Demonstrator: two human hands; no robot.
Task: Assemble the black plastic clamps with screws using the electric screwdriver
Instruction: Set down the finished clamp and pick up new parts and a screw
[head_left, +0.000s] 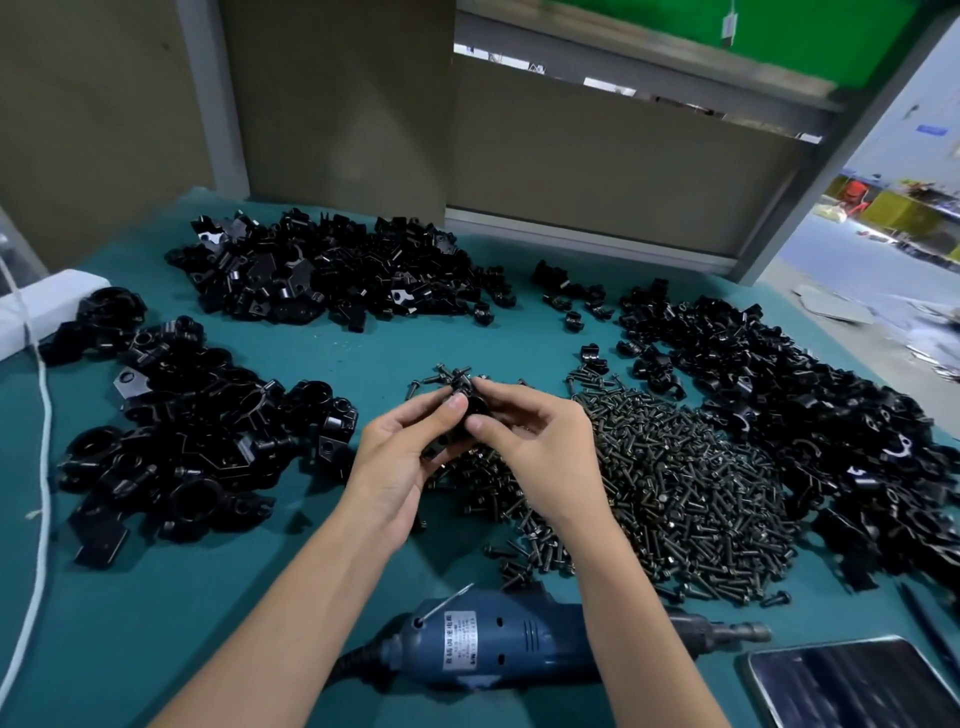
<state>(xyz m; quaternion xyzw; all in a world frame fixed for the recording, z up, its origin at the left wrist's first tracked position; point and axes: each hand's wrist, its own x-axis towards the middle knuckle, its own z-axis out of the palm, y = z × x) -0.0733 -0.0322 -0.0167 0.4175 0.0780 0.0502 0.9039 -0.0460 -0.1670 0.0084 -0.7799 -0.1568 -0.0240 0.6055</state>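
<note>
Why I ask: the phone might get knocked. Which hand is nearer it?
Right. The right hand is up-left of the phone, over the screws; the left hand is farther left. Both grip a clamp.

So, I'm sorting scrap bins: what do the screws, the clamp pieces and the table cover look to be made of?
Screws: probably steel with a dark, slightly bronze plating; tiny glints on heads and shanks.
Clamp pieces: black moulded plastic, semi-gloss; bright reflections along edges and flat faces.
Table cover: teal, matte, no glare; rubber mat or cloth, cannot tell which.
</note>
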